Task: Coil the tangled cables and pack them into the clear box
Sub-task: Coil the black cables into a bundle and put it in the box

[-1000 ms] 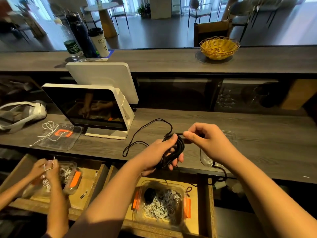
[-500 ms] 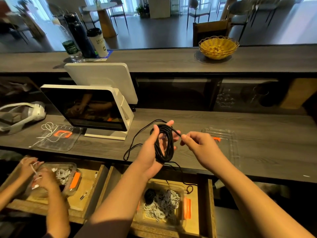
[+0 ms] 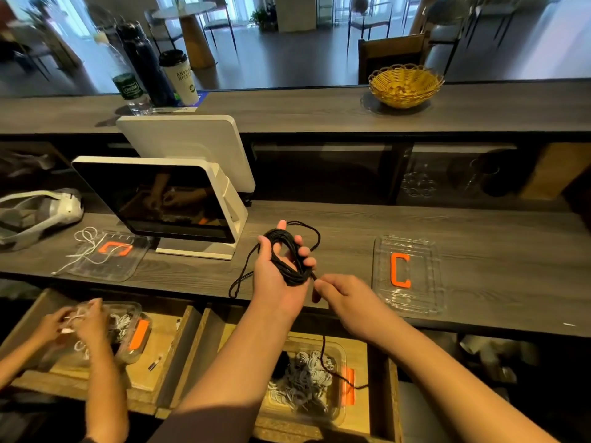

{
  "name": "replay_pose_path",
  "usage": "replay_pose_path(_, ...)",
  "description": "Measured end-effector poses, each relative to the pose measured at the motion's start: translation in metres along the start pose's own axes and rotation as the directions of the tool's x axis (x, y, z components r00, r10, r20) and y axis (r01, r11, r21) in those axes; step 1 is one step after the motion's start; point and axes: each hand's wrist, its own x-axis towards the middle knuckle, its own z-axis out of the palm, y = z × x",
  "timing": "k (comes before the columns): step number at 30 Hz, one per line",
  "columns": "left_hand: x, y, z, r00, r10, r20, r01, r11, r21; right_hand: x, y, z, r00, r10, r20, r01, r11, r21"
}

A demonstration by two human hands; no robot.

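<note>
My left hand (image 3: pixel 279 276) holds a black cable coil (image 3: pixel 285 255) wound round its fingers and thumb, above the grey counter. My right hand (image 3: pixel 343 297) pinches the loose end of the black cable just below the coil; a strand hangs from it down into the drawer. A loose loop trails left on the counter (image 3: pixel 243 278). The clear box (image 3: pixel 332 407) with orange latches sits in the open wooden drawer below and holds coiled grey-white cables and one black coil. Its clear lid (image 3: pixel 411 274) with an orange clip lies on the counter to the right.
A white POS screen (image 3: pixel 166 199) stands left of my hands. Another person's hands (image 3: pixel 80 321) work white cable over a second clear box (image 3: pixel 134 334) in the left drawer; a second lid (image 3: pixel 112 254) with white cable lies on the counter. A yellow basket (image 3: pixel 404 86) and bottles stand on the upper ledge.
My right hand moved down from beside the coil to below it, still pinching the cable end. My left hand opened and tilted palm-up with the coil. The lid is now uncovered.
</note>
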Motion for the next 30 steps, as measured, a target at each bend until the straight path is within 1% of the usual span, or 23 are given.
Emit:
replay_pose_path(3, 0.005, 0.004, 0.003, 0.996, 0.086, -0.031, -0.085, 0.996, 0.030, -0.006, -0.001, 0.007, 0.999, -0.015, 0.043, 0.017, 0.999, -0.043)
replay_pose_path(6, 0.012, 0.006, 0.003, 0.981, 0.182, -0.071, -0.174, 0.979, 0.106, -0.011, -0.002, 0.011, 0.995, -0.033, 0.095, 0.043, 0.994, -0.105)
replay_pose_path(9, 0.014, 0.003, 0.000, 0.954, 0.278, -0.113, -0.245, 0.938, 0.246, -0.018, -0.006, 0.012, 0.990, -0.053, 0.129, 0.073, 0.985, -0.159)
replay_pose_path(11, 0.014, 0.001, -0.003, 0.931, 0.345, -0.120, -0.280, 0.885, 0.371, -0.022, -0.011, 0.012, 0.987, -0.079, 0.141, 0.105, 0.976, -0.189)
replay_pose_path(13, 0.014, 0.001, -0.006, 0.908, 0.408, -0.097, -0.307, 0.804, 0.510, -0.023, -0.017, 0.013, 0.984, -0.097, 0.147, 0.129, 0.965, -0.229)
replay_pose_path(14, 0.015, 0.000, -0.008, 0.897, 0.437, -0.072, -0.314, 0.741, 0.594, -0.023, -0.019, 0.012, 0.985, -0.101, 0.143, 0.135, 0.959, -0.248)
replay_pose_path(16, 0.016, -0.002, -0.010, 0.886, 0.465, 0.002, -0.304, 0.577, 0.758, -0.023, -0.022, 0.008, 0.988, -0.104, 0.117, 0.132, 0.956, -0.261)
replay_pose_path(17, 0.016, -0.003, -0.011, 0.890, 0.455, 0.038, -0.288, 0.496, 0.819, -0.024, -0.024, 0.005, 0.989, -0.106, 0.103, 0.130, 0.958, -0.257)
replay_pose_path(19, 0.015, -0.003, -0.011, 0.918, 0.388, 0.086, -0.241, 0.371, 0.897, -0.024, -0.025, -0.004, 0.988, -0.128, 0.084, 0.145, 0.955, -0.258)
replay_pose_path(20, 0.014, -0.001, -0.011, 0.936, 0.336, 0.107, -0.223, 0.329, 0.918, -0.024, -0.026, -0.008, 0.986, -0.143, 0.081, 0.160, 0.949, -0.270)
replay_pose_path(22, 0.015, 0.003, -0.011, 0.972, 0.193, 0.132, -0.185, 0.289, 0.939, -0.023, -0.029, -0.017, 0.979, -0.193, 0.068, 0.205, 0.932, -0.298)
replay_pose_path(24, 0.012, 0.008, -0.010, 0.992, 0.002, 0.128, -0.122, 0.305, 0.945, -0.020, -0.030, -0.024, 0.965, -0.262, 0.031, 0.258, 0.911, -0.320)
replay_pose_path(26, 0.005, 0.010, -0.010, 0.978, -0.182, 0.103, -0.040, 0.319, 0.947, -0.016, -0.029, -0.031, 0.944, -0.330, -0.024, 0.303, 0.892, -0.334)
replay_pose_path(28, -0.002, 0.009, -0.011, 0.956, -0.288, 0.059, 0.034, 0.307, 0.951, -0.012, -0.027, -0.037, 0.928, -0.356, -0.109, 0.307, 0.897, -0.317)
replay_pose_path(29, -0.004, 0.009, -0.012, 0.943, -0.328, 0.049, 0.064, 0.323, 0.944, -0.010, -0.026, -0.040, 0.926, -0.346, -0.150, 0.290, 0.908, -0.302)
replay_pose_path(30, -0.006, 0.008, -0.012, 0.924, -0.379, 0.051, 0.101, 0.371, 0.923, -0.007, -0.024, -0.042, 0.925, -0.332, -0.183, 0.271, 0.917, -0.294)
